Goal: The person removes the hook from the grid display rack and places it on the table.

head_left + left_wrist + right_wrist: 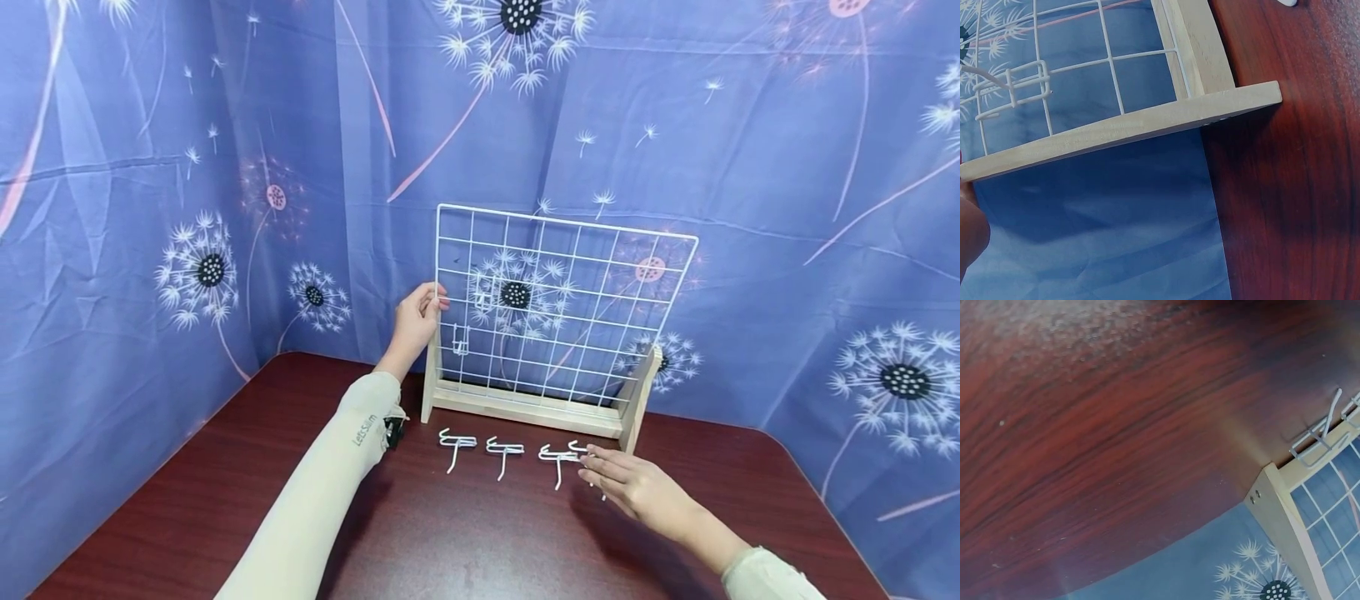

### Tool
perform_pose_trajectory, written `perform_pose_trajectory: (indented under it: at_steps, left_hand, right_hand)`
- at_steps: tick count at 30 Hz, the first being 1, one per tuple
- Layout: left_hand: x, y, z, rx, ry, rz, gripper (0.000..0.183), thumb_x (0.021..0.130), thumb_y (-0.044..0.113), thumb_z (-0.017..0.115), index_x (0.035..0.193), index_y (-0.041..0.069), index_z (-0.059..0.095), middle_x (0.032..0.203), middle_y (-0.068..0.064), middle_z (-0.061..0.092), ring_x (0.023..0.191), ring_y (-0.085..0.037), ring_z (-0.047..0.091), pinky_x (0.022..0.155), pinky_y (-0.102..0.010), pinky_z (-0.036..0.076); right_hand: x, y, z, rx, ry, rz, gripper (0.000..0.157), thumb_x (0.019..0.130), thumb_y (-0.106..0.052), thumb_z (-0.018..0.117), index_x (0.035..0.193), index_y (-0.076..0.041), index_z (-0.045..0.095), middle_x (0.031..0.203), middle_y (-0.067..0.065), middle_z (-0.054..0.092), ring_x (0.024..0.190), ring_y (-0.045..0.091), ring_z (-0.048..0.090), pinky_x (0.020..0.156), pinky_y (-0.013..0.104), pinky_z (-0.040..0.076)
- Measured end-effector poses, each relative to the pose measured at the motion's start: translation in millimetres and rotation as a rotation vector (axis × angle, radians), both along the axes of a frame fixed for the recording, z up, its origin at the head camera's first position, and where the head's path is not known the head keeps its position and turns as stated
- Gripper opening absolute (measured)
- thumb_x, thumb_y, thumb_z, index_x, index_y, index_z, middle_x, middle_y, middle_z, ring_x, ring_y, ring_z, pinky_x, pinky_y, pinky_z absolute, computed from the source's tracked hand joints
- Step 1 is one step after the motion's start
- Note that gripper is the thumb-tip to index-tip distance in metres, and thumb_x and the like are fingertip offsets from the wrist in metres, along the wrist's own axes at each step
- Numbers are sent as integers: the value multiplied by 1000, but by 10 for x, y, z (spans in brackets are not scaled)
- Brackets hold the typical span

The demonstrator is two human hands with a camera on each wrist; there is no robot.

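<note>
- Rack (525,412) is standing on worktop (465,533); curtain (300,167) is hanging behind it.
- Left hand (417,321) is gripping rack's left edge, fingers curling around it.
- Right hand (637,492) is reaching in front of rack's right end, fingers extending nearly straight; can't tell if they're touching a hook.
- Two hung hooks (461,347) are hanging on rack's left part, one higher.
- Loose hooks (504,448) are lying in front of rack, rightmost partly hiding behind right hand.
</note>
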State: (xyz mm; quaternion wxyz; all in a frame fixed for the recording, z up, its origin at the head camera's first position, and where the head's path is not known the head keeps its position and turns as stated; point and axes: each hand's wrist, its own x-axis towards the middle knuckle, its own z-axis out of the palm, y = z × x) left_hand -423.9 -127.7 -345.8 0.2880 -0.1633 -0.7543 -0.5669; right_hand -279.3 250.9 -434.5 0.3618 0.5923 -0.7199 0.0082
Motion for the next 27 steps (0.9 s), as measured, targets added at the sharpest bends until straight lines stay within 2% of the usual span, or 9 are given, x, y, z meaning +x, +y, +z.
perform_pose_trajectory:
  at_steps: [4,9,18,19,21,24,26,27]
  left_hand:
    - [1,6,1,4,-1,-12,16,97,-2,49,106,0,62,97,-15,70,91,-24,68,83,-35,52]
    - [5,6,10,9,-4,-9,16,97,-2,49,106,0,62,98,-16,70,91,-25,67,84,-36,52]
    - [25,0,11,16,-15,-20,16,97,-2,49,106,1,62,99,-16,70,92,-25,67,86,-36,52]
    - [26,0,11,19,-17,-21,16,97,-1,49,106,1,61,99,-16,70,93,-25,67,86,-37,52]
    - [26,2,15,19,-16,-21,16,97,-1,49,106,1,62,99,-16,70,92,-25,67,86,-37,52]
    - [26,6,25,18,-15,-18,15,97,-2,49,106,1,62,99,-17,70,92,-25,67,86,-37,52]
    - [23,7,22,18,-16,-16,15,97,-2,49,106,0,62,98,-17,70,92,-25,67,86,-37,52]
    - [21,6,21,18,-14,-16,15,97,-2,49,106,0,62,98,-17,70,92,-25,67,86,-37,52]
  right_hand:
    - [6,8,-33,42,26,3,40,105,-15,35,102,-1,72,104,14,71,99,31,67,115,27,20]
    - [12,37,-74,110,68,-11,48,107,-16,27,101,-2,72,105,12,71,99,28,67,116,28,16]
    - [40,44,-118,120,39,-33,53,107,-18,22,100,-4,73,104,10,71,100,28,67,116,27,13]
    - [43,48,-123,120,39,-36,53,107,-18,22,100,-4,73,104,10,71,101,28,67,116,27,15]
    - [43,60,-139,123,36,-45,52,107,-19,23,101,-5,73,105,10,71,102,28,66,112,29,28]
    - [43,72,-158,125,37,-44,47,106,-19,28,101,-5,73,106,10,70,102,28,66,97,35,45]
    - [42,73,-171,132,44,-43,43,104,-19,32,101,-6,73,106,9,70,102,28,66,86,38,51]
    - [40,72,-177,136,48,-42,41,103,-19,35,101,-6,73,106,9,70,102,28,66,85,38,51]
